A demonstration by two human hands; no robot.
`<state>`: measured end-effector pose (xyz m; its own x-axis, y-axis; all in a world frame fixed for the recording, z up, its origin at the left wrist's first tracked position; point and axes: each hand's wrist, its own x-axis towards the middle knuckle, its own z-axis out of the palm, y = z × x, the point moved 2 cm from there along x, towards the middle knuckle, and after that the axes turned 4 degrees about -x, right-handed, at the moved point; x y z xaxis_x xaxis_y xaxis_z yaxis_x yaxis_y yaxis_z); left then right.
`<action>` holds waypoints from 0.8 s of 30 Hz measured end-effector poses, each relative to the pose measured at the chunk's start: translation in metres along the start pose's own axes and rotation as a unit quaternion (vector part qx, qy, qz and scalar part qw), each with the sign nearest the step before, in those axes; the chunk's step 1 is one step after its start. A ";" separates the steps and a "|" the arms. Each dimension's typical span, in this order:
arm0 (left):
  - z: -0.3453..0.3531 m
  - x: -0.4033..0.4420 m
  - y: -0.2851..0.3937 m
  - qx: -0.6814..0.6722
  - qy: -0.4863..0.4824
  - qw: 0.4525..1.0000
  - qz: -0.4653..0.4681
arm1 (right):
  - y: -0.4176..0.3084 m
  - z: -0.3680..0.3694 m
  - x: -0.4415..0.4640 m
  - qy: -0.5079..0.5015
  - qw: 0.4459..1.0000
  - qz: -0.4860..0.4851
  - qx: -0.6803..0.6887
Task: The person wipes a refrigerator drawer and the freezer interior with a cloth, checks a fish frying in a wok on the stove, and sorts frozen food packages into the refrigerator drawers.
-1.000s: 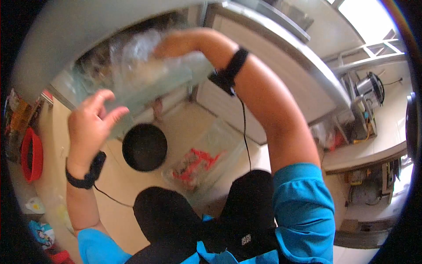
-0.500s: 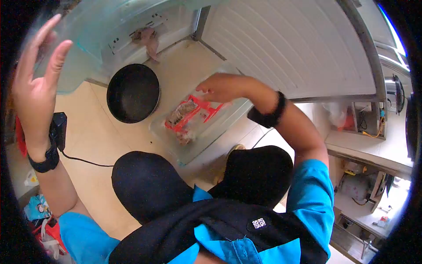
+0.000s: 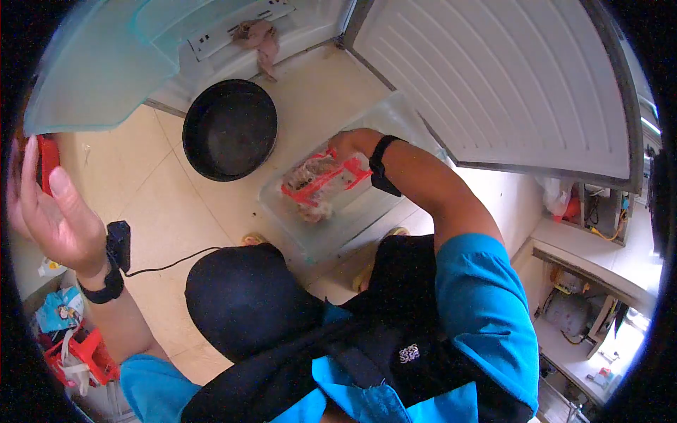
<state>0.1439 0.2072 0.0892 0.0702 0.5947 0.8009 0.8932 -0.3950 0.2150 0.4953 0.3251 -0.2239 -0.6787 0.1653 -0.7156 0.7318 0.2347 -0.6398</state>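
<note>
My right hand (image 3: 351,144) reaches down into a clear plastic bin (image 3: 282,229) on the floor, at the upper end of a red-and-clear plastic package (image 3: 310,180). Its fingers are mostly hidden, so their grip cannot be made out. My left hand (image 3: 60,215) is raised at the far left with its fingers apart and nothing in it, just below the edge of a translucent drawer (image 3: 99,92). To the left of the bin, a round black pan (image 3: 230,130) lies on the floor.
A ribbed white door (image 3: 493,77) stands open at upper right. A pinkish cloth (image 3: 262,46) hangs at the back by the white cabinet base. Lower left has a blue packet (image 3: 60,310) and a red basket (image 3: 95,356). Shelves with appliances line the right.
My right hand came down from the bagged contents of the raised drawer to the package in the bin. My left hand moved left and stays spread. The view has tilted down.
</note>
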 end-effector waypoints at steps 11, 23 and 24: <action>0.029 -0.088 -0.020 -0.082 -0.177 0.980 -0.042 | -0.014 0.008 0.006 -0.032 0.997 0.038 -0.067; 0.182 -0.102 0.076 -0.437 -0.544 0.685 -0.209 | -0.183 -0.064 -0.120 0.116 0.947 -0.137 -0.267; 0.190 -0.111 0.079 -0.472 -0.594 0.556 -0.339 | -0.178 -0.069 -0.117 0.151 0.931 -0.140 -0.301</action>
<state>0.2908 0.2435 -0.0892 0.6052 0.6515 -0.4574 0.3008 0.3448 0.8892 0.4402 0.3301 -0.0068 -0.8909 0.2572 -0.3743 0.4173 0.7888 -0.4513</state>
